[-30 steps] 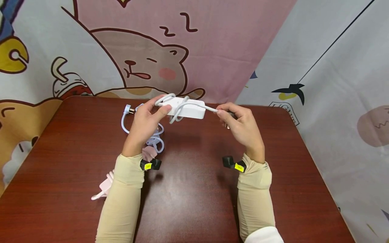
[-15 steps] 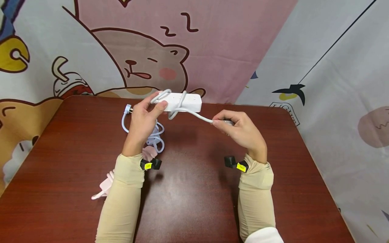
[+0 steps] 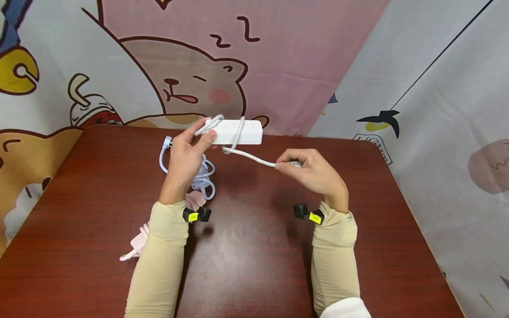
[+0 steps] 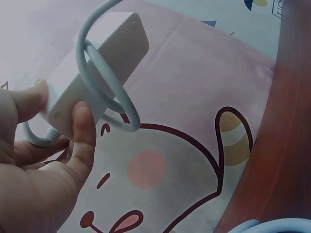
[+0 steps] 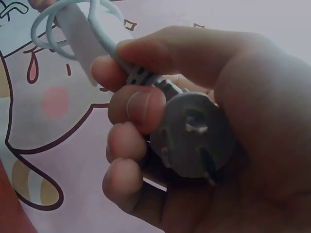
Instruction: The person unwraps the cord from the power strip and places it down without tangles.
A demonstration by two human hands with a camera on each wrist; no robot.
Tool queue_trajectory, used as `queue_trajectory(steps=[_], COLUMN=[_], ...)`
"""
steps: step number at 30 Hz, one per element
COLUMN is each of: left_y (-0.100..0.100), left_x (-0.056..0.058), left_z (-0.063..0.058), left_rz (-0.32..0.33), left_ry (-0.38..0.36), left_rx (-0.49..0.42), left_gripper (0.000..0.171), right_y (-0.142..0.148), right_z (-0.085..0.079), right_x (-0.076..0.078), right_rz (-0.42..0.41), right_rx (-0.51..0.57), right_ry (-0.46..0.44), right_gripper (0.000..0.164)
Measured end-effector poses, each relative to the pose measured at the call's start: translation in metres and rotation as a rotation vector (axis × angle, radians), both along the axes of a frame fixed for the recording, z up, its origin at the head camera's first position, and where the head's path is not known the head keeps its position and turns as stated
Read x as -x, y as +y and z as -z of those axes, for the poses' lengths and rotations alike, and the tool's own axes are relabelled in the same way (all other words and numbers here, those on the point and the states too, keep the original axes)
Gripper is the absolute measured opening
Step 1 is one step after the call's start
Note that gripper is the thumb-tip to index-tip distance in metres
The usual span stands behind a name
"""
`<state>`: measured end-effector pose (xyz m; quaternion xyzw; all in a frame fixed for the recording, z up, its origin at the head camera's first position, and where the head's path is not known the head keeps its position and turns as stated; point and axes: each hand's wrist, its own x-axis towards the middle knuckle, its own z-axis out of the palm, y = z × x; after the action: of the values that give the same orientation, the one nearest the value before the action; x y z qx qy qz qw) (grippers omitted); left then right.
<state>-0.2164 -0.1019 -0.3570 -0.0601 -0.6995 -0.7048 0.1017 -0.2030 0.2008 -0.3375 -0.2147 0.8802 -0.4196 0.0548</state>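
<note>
My left hand [image 3: 185,153] grips the power strip [image 3: 251,134]; right of it, my right hand [image 3: 318,172] (curled inward) holds the plug [image 5: 194,148].

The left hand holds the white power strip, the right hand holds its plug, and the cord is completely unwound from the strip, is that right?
Not quite: the white cord is not completely unwound; the head view shows it looped around the white power strip. The rest holds: the left hand has the power strip and the right hand its plug.
</note>
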Motion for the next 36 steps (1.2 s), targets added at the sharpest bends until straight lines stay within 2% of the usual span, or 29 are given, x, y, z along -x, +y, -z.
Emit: queue_trajectory(steps=[10, 23, 31, 36], left_y=[-0.002, -0.003, -0.004, -0.004], left_x=[-0.001, -0.002, -0.003, -0.004], left_z=[-0.001, -0.002, -0.002, -0.004], left_rz=[0.02, 0.029, 0.062, 0.102], left_ry=[-0.018, -0.029, -0.039, -0.031], left_rx=[-0.026, 0.028, 0.08, 0.064], left_gripper=[0.045, 0.044, 0.044, 0.044], right_y=[0.0, 0.002, 0.004, 0.005], right_z=[0.004, 0.011, 0.02, 0.026], right_x=[0.005, 0.012, 0.021, 0.025], right_rz=[0.014, 0.045, 0.113, 0.183], right_rx=[-0.091, -0.148, -0.165, -0.148], right_ry=[0.015, 0.02, 0.033, 0.051], right_gripper=[0.008, 0.011, 0.016, 0.018])
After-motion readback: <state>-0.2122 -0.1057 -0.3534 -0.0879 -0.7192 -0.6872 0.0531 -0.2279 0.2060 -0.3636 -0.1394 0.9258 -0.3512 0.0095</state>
